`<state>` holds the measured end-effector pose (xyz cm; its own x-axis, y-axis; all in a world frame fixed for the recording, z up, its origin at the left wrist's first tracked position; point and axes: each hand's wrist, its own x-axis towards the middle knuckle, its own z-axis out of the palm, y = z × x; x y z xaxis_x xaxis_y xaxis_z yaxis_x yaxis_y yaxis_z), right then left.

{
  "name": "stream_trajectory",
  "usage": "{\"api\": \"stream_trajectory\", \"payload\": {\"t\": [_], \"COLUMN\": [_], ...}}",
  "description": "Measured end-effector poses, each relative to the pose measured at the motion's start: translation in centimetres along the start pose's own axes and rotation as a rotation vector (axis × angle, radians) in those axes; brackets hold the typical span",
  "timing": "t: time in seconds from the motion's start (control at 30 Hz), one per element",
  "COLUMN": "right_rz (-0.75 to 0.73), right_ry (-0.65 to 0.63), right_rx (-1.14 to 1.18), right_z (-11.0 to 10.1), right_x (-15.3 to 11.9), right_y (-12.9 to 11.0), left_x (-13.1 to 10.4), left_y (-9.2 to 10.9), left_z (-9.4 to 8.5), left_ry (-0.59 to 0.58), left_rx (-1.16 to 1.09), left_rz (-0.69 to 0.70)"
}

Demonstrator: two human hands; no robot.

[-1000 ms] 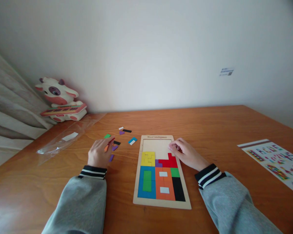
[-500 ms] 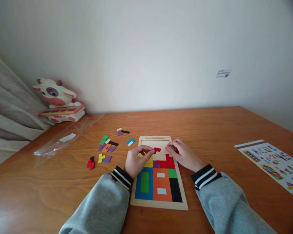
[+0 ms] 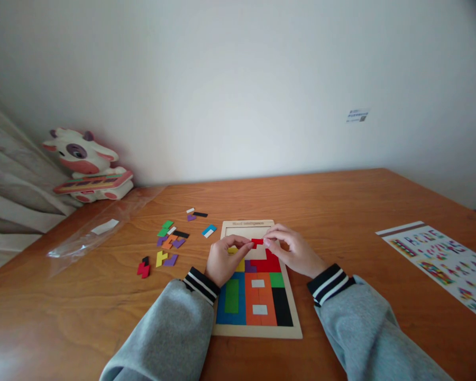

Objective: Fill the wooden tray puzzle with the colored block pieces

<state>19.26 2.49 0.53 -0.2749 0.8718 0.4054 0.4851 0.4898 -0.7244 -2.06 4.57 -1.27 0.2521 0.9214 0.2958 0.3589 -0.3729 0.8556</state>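
Observation:
Above the upper part of a wooden puzzle board point(image 3: 257, 332), a small red piece point(image 3: 257, 242) is pinched between both hands. My left hand point(image 3: 228, 259) grips its left end with thumb and fingertips. At its right end, my right hand point(image 3: 295, 250) holds it the same way. The board's lower part is filled with blue, green, orange, white and black pieces. A larger red piece point(image 3: 268, 263) lies beside a small purple piece point(image 3: 250, 266) in the middle rows. Yellow pieces at the left are partly hidden by my left hand.
Several loose coloured pieces point(image 3: 170, 242) lie left of the board. A clear plastic bag point(image 3: 79, 238) is farther left, near a cow toy with a keyboard point(image 3: 91, 169). A printed pattern sheet point(image 3: 444, 264) lies at the right. Behind the table is a wall.
My right hand has moved left and closed on the red piece, which my left hand held alone before. The piece is now level. The view has shifted slightly.

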Motion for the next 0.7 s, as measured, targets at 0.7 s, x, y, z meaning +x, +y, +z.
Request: {"api": "stream_trajectory", "payload": {"t": [0.7], "right_rz": [0.033], "right_ry": [0.006], "right_rx": [-0.101], "right_z": [1.4], "right_x": [-0.2], "right_y": [0.6], "left_x": [-0.8], "left_y": [-0.3], "left_z": [-0.7], "left_ry": [-0.015], "left_rx": [0.175], "left_rz": [0.064]}}
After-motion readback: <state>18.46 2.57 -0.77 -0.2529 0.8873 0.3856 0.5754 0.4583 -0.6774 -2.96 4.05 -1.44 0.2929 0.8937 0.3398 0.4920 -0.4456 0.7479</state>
